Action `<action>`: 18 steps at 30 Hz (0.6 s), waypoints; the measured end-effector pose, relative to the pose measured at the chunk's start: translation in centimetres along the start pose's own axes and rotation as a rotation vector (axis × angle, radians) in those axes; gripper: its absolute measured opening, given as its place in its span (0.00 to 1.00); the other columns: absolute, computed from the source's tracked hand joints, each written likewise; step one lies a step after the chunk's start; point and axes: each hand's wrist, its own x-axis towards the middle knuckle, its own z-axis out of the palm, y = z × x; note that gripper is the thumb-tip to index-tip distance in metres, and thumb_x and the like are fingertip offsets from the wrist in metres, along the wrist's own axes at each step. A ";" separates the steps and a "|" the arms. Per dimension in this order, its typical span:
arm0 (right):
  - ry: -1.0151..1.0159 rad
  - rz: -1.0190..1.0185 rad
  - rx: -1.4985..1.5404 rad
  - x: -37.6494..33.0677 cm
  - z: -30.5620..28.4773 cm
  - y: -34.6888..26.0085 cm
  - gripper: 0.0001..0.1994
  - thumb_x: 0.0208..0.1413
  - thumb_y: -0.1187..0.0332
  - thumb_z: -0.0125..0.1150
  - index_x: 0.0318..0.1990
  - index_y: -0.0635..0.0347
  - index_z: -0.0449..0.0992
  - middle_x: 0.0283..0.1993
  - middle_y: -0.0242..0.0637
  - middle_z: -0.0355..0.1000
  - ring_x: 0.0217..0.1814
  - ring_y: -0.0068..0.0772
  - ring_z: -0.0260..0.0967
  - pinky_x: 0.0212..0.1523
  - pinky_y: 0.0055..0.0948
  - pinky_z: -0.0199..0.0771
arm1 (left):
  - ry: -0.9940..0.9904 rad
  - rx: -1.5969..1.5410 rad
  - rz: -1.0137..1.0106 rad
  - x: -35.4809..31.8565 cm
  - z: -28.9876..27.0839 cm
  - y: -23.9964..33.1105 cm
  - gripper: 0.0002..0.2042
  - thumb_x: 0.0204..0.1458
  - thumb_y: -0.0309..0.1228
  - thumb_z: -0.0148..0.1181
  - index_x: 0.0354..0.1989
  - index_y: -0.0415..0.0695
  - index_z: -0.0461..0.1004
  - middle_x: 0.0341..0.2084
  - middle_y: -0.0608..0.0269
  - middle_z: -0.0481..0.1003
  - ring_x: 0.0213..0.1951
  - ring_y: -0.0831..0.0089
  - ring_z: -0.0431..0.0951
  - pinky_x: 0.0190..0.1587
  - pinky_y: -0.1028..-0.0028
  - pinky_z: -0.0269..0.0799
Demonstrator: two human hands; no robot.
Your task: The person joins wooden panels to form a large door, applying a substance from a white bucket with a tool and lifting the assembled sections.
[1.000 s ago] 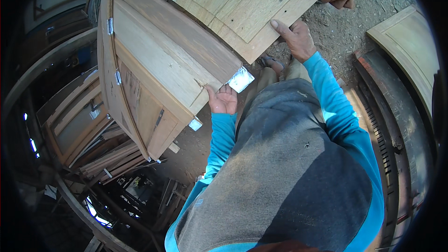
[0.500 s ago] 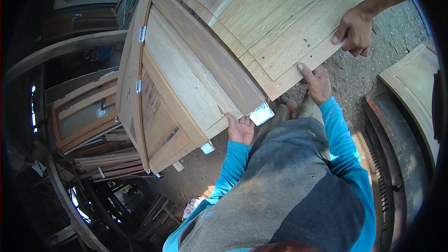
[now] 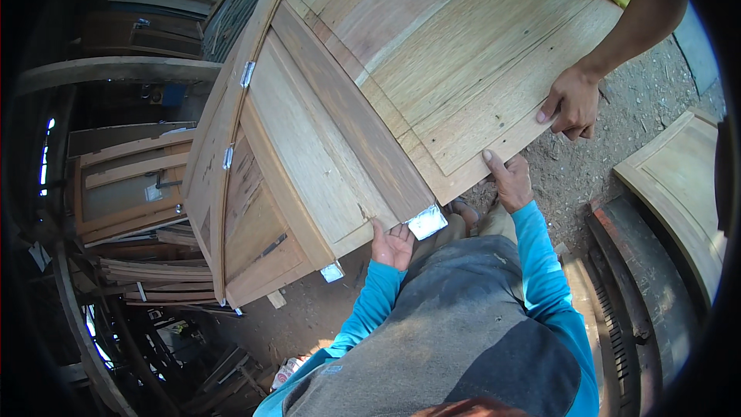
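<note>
Near the broad wooden panel's (image 3: 455, 69) left corner, right hand (image 3: 512, 184) fingers close on its near edge, thumb on top, co-worker's hand (image 3: 573, 106) farther along; panel beside pale door (image 3: 310, 143), not yet released. Left hand (image 3: 393, 247) fingers half-open at door's edge, grip unclear.

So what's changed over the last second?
The plank-faced wooden panel has shifted left toward the brown wooden strip, narrowing the dark gap between them. Nothing visibly grasped or released: right hand and co-worker's hand still on the panel's edge, left hand still palm-up at the strip's end.
</note>
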 end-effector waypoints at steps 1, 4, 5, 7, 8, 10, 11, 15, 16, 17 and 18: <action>-0.003 -0.002 -0.008 0.0 0.1 0.1 0.18 0.59 0.61 0.60 0.44 0.73 0.74 0.35 0.42 0.77 0.32 0.28 0.75 0.26 0.26 0.78 | 0.017 -0.014 -0.008 0.1 -0.2 0.0 0.39 0.57 0.56 0.51 0.64 0.35 0.52 0.64 0.52 0.59 0.66 0.59 0.57 0.68 0.60 0.50; -0.012 -0.007 -0.034 0.1 0.4 0.7 0.18 0.59 0.61 0.60 0.43 0.73 0.74 0.35 0.42 0.77 0.32 0.28 0.75 0.27 0.26 0.78 | 0.037 -0.039 -0.016 0.2 -0.5 -0.1 0.38 0.57 0.56 0.51 0.64 0.34 0.53 0.63 0.51 0.59 0.66 0.58 0.56 0.69 0.60 0.50; -0.014 -0.008 -0.041 0.2 0.5 0.9 0.18 0.59 0.61 0.60 0.43 0.73 0.74 0.35 0.42 0.77 0.31 0.28 0.75 0.27 0.27 0.78 | 0.022 -0.036 -0.008 0.0 -0.4 -0.1 0.38 0.58 0.55 0.50 0.64 0.34 0.53 0.63 0.51 0.59 0.66 0.58 0.56 0.69 0.60 0.49; -0.017 -0.015 -0.042 0.1 0.5 1.0 0.18 0.59 0.61 0.60 0.44 0.73 0.74 0.35 0.41 0.77 0.31 0.28 0.75 0.26 0.26 0.77 | 0.003 -0.030 -0.002 -0.1 -0.4 -0.1 0.37 0.58 0.55 0.50 0.64 0.34 0.53 0.63 0.51 0.59 0.66 0.59 0.56 0.69 0.61 0.49; -0.018 -0.017 -0.042 0.1 0.5 0.9 0.18 0.59 0.61 0.60 0.44 0.73 0.74 0.34 0.41 0.77 0.31 0.27 0.75 0.26 0.26 0.77 | -0.001 -0.027 -0.004 0.0 -0.6 0.0 0.37 0.59 0.55 0.49 0.64 0.34 0.53 0.63 0.51 0.59 0.66 0.59 0.56 0.69 0.61 0.49; 0.006 -0.027 -0.044 0.2 0.6 0.5 0.19 0.59 0.60 0.60 0.43 0.73 0.75 0.34 0.41 0.77 0.30 0.27 0.75 0.26 0.26 0.76 | -0.017 -0.018 0.001 0.2 -0.4 0.0 0.36 0.59 0.54 0.49 0.64 0.34 0.53 0.63 0.51 0.59 0.66 0.59 0.56 0.69 0.61 0.49; 0.021 -0.018 -0.047 -0.1 0.6 0.5 0.19 0.58 0.60 0.60 0.42 0.73 0.75 0.34 0.42 0.77 0.30 0.27 0.75 0.25 0.25 0.76 | -0.015 -0.014 0.003 0.2 -0.4 -0.1 0.36 0.59 0.54 0.49 0.63 0.34 0.53 0.62 0.51 0.60 0.66 0.59 0.56 0.69 0.60 0.49; -0.014 0.005 -0.062 0.4 -0.1 1.2 0.20 0.58 0.58 0.61 0.40 0.74 0.76 0.33 0.42 0.77 0.27 0.27 0.74 0.25 0.24 0.76 | -0.004 -0.018 -0.017 0.3 -0.5 -0.2 0.36 0.58 0.53 0.52 0.63 0.34 0.53 0.60 0.52 0.62 0.65 0.60 0.57 0.69 0.60 0.49; -0.014 0.002 -0.071 0.5 -0.1 1.3 0.21 0.58 0.58 0.61 0.40 0.75 0.76 0.33 0.42 0.77 0.26 0.26 0.73 0.25 0.24 0.75 | -0.020 -0.017 -0.005 -0.1 -0.4 -0.3 0.36 0.57 0.52 0.54 0.63 0.34 0.53 0.60 0.52 0.62 0.65 0.60 0.58 0.69 0.60 0.49; -0.010 -0.007 -0.076 0.5 -0.1 1.3 0.21 0.57 0.58 0.61 0.40 0.75 0.76 0.32 0.42 0.77 0.26 0.26 0.73 0.24 0.24 0.75 | -0.041 -0.011 0.007 -0.4 -0.1 -0.3 0.37 0.57 0.52 0.55 0.62 0.33 0.53 0.59 0.52 0.62 0.64 0.60 0.58 0.68 0.60 0.50; -0.011 -0.011 -0.067 0.6 -0.1 1.2 0.21 0.57 0.58 0.62 0.40 0.75 0.76 0.32 0.41 0.77 0.26 0.26 0.73 0.24 0.24 0.75 | -0.062 -0.007 0.019 -0.4 -0.1 -0.3 0.37 0.56 0.51 0.57 0.62 0.33 0.53 0.59 0.52 0.62 0.63 0.59 0.59 0.68 0.60 0.50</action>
